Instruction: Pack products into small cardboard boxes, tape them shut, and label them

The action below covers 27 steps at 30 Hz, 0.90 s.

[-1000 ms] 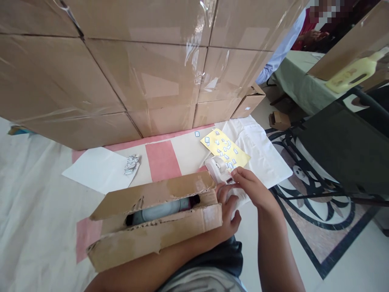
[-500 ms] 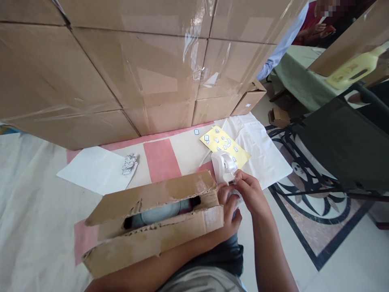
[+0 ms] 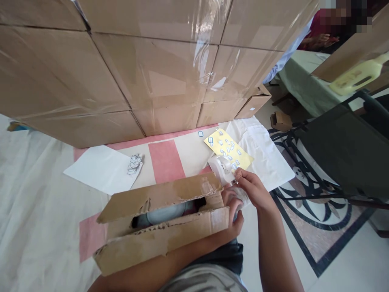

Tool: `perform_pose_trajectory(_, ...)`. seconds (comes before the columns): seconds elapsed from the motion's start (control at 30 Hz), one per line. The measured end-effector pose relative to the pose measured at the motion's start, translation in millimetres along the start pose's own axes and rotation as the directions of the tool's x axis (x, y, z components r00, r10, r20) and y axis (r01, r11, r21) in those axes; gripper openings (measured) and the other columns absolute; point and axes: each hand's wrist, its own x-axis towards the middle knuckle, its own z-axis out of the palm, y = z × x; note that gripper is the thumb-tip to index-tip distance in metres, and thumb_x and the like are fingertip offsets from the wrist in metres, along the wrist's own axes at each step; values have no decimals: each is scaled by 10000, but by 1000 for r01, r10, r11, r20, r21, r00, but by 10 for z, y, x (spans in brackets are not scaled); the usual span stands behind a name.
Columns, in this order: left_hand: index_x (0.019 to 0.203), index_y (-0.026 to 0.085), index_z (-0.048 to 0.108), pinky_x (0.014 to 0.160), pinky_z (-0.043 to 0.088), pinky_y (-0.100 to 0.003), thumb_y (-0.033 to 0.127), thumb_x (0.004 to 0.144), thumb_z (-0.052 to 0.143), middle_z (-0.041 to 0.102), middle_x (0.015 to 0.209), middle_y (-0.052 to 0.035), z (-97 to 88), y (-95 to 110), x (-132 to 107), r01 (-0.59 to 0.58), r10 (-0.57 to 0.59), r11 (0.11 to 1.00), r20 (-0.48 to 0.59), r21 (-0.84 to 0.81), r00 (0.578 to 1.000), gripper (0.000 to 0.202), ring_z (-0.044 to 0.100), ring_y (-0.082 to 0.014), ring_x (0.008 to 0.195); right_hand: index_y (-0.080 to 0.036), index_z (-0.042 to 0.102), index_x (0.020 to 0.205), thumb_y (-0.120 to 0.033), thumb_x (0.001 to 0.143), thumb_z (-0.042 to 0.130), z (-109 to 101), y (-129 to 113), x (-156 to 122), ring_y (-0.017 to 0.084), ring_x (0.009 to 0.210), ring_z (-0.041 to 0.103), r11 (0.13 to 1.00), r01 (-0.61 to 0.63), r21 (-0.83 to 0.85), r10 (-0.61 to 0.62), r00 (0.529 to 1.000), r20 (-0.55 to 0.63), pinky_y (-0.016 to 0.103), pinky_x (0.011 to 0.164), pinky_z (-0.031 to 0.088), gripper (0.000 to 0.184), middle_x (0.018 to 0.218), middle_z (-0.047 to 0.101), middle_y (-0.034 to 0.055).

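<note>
A small cardboard box [image 3: 164,239] lies tilted across my lap, its top flaps parted over a slot. A pale grey rounded thing [image 3: 167,215] shows inside. My left forearm runs along the box's near side, and my left hand [image 3: 234,209] is curled at its right end. The fingers close at the lower end of a white tape dispenser [image 3: 220,167], their tips partly hidden. At the dispenser's cutting end, my right hand [image 3: 251,184] pinches with thumb and forefinger at the clear tape, which is hard to see.
Taped cardboard boxes [image 3: 170,81] stand stacked ahead. Small labels lie on a yellow sheet [image 3: 247,158]; cut paper bits [image 3: 134,163] sit on a white sheet [image 3: 97,168]. At right are a dark folding chair [image 3: 337,146], a yellow bottle [image 3: 355,77] and a person [image 3: 319,38].
The tape dispenser has tilted and sunk slightly towards the box's right end. Both hands keep their closed grips. The whole view has shifted a little.
</note>
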Motion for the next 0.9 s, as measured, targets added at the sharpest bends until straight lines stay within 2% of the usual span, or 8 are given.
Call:
perform_pose_trajectory(0.2, 1346, 246, 468, 1107, 458, -513, 168, 786, 593, 478, 1442, -123, 63, 14, 137, 122, -129, 991, -179, -49, 975, 580, 473, -333, 1351, -212, 521, 710, -567, 865, 680, 1, -129, 12, 163, 721, 525, 994, -63, -87, 61, 998, -23, 305, 708, 487, 419, 725, 534, -9)
perform_pose_trajectory(0.33, 1374, 205, 415, 1195, 347, -539, 146, 775, 623, 384, 1541, -169, 73, 3, 348, 120, -123, 992, -303, -30, 945, 638, 332, -360, 1478, -214, 564, 700, -591, 875, 645, 25, -209, -25, 203, 746, 593, 955, -147, -259, 114, 984, -140, 345, 715, 509, 424, 727, 617, 23)
perform_pose_trajectory(0.4, 1398, 183, 400, 1243, 250, -565, 129, 778, 626, 322, 1596, -192, 46, -4, 417, 121, -111, 993, -304, 14, 946, 663, 246, -377, 1527, -215, 571, 685, -595, 891, 615, 57, -249, -46, 206, 696, 597, 922, -171, -348, 110, 976, -189, 345, 662, 483, 434, 690, 638, 32)
perform_pose_trajectory(0.5, 1455, 192, 367, 1265, 161, -590, 133, 793, 609, 217, 1670, -183, 23, -29, 438, 114, -95, 991, -234, 71, 968, 707, 175, -395, 1559, -214, 583, 652, -585, 874, 638, 117, -325, -77, 190, 607, 563, 884, -179, -432, 72, 965, -253, 325, 571, 425, 435, 620, 632, 33)
perform_pose_trajectory(0.57, 1474, 210, 342, 1266, 152, -587, 155, 799, 604, 181, 1691, -174, 48, -56, 422, 109, -92, 991, -204, 74, 975, 727, 187, -399, 1559, -213, 574, 606, -599, 839, 674, 145, -372, -92, 161, 521, 503, 888, -198, -416, 86, 958, -273, 308, 508, 375, 462, 543, 579, 17)
perform_pose_trajectory(0.7, 1516, 185, 277, 1273, 178, -541, 219, 860, 562, 232, 1671, -205, 142, -98, 397, 105, -89, 993, -265, 48, 960, 716, 246, -369, 1550, -210, 560, 562, -653, 811, 689, 139, -368, -91, 120, 425, 426, 917, -262, -302, 194, 952, -236, 286, 450, 311, 524, 460, 495, -9)
perform_pose_trajectory(0.8, 1556, 154, 232, 1272, 169, -543, 266, 886, 583, 274, 1648, -230, 143, -100, 394, 98, -75, 992, -258, 78, 963, 765, 263, -373, 1543, -204, 587, 593, -664, 844, 652, 114, -291, -82, 121, 417, 453, 938, -269, -220, 231, 956, -183, 277, 444, 304, 529, 441, 517, -1)
perform_pose_trajectory(0.9, 1567, 148, 223, 1263, 167, -557, 276, 876, 620, 292, 1639, -241, 84, -83, 389, 94, -63, 988, -231, 125, 971, 807, 283, -392, 1531, -204, 588, 617, -648, 828, 682, 119, -224, -93, 136, 442, 517, 960, -240, -144, 214, 960, -178, 274, 433, 328, 500, 497, 595, 24)
